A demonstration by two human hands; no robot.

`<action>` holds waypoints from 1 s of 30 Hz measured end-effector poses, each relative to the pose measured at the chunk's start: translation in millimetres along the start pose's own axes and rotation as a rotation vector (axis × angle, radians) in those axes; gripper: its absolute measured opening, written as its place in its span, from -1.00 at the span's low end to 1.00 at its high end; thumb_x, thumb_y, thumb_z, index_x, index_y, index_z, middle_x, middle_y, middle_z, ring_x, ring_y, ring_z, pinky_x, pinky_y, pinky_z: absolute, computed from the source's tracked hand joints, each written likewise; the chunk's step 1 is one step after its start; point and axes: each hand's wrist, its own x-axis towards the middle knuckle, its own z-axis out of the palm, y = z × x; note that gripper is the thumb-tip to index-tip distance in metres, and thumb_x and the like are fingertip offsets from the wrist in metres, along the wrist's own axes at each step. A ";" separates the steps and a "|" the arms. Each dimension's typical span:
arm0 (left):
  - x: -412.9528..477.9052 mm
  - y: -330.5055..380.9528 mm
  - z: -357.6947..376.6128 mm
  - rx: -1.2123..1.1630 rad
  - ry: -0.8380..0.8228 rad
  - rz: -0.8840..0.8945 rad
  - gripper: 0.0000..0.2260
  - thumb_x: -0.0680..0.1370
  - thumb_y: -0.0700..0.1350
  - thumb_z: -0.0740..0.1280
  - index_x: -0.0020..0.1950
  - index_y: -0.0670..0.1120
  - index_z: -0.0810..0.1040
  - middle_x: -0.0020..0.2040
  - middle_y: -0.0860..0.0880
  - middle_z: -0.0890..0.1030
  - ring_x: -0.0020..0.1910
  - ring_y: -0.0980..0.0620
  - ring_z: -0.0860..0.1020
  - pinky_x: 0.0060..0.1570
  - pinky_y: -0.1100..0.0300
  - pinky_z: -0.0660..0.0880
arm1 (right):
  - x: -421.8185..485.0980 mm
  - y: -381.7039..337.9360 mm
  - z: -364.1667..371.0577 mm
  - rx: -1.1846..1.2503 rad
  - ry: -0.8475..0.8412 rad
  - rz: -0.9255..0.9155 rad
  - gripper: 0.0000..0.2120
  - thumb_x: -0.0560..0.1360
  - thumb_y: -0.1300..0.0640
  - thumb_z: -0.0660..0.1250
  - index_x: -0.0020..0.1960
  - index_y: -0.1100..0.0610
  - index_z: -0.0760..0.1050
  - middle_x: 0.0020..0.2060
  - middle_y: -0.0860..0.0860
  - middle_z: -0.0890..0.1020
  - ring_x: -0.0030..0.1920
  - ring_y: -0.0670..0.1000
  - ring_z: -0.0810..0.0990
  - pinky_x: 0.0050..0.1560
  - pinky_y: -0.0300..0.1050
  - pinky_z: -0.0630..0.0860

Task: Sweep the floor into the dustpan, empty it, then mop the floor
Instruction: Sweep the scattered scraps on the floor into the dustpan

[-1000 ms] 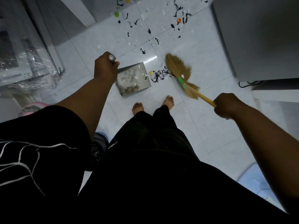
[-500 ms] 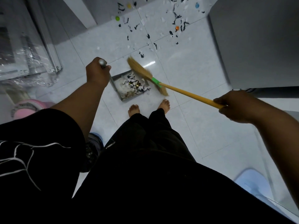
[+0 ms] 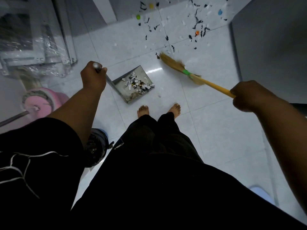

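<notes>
Gripping the dustpan [image 3: 132,83] handle, left hand [image 3: 93,77], paper scraps [image 3: 137,83] inside, right hand [image 3: 247,95] clutching broom [image 3: 181,67].

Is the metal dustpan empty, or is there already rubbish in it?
Partly full: white and dark scraps lie heaped inside the dustpan, with bare metal showing around them.

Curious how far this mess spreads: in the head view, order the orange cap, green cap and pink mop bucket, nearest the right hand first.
1. Small round orange cap, ahead of the right hand.
2. Small round green cap, ahead-left.
3. Pink plastic mop bucket, far left.
</notes>
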 end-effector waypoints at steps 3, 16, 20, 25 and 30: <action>-4.4 -7.2 -0.4 0.001 -0.010 0.000 -0.90 0.52 -0.17 0.38 -0.05 -0.04 0.48 -0.07 -0.03 0.55 -0.05 0.07 0.52 0.03 0.29 0.47 | 7.0 -32.8 2.8 -0.028 0.018 -0.032 -0.76 0.42 0.29 0.27 0.08 0.20 0.53 -0.24 0.09 0.46 -0.34 0.06 0.50 -0.42 -0.16 0.40; -6.5 -9.3 -3.8 -0.027 -0.010 -0.050 -0.89 0.54 -0.25 0.36 -0.04 -0.07 0.48 -0.09 -0.02 0.53 -0.06 0.09 0.50 -0.20 0.48 0.41 | -26.2 -39.8 21.5 -0.036 0.034 -0.220 -0.63 0.48 0.22 0.24 0.25 -0.01 0.51 -0.10 0.03 0.53 -0.21 0.05 0.56 -0.27 -0.10 0.54; -2.0 -7.0 -6.1 -0.014 -0.043 -0.041 -0.92 0.54 -0.22 0.36 0.02 -0.10 0.54 -0.08 -0.01 0.53 -0.07 0.09 0.49 -0.26 0.50 0.40 | -34.6 -13.5 25.7 -0.012 0.028 -0.145 -0.60 0.50 0.20 0.25 0.31 -0.03 0.48 -0.01 0.07 0.57 -0.13 0.09 0.57 -0.18 -0.08 0.56; 4.4 -5.5 -6.2 0.017 -0.093 0.017 -0.91 0.53 -0.18 0.37 0.03 -0.10 0.56 -0.06 -0.01 0.55 -0.07 0.08 0.50 -0.17 0.39 0.45 | -40.9 4.4 41.2 0.037 -0.043 -0.013 -0.68 0.49 0.23 0.23 0.21 0.07 0.55 -0.12 0.08 0.56 -0.23 0.04 0.49 -0.36 -0.17 0.38; 6.2 3.6 -4.3 0.022 -0.167 0.065 -0.92 0.54 -0.24 0.35 0.00 -0.09 0.55 -0.10 0.00 0.55 -0.19 0.20 0.52 -0.19 0.43 0.45 | -49.3 -4.3 76.0 0.139 -0.128 0.084 -0.74 0.49 0.23 0.22 0.13 0.17 0.57 -0.10 0.12 0.58 -0.20 0.08 0.51 -0.31 -0.15 0.42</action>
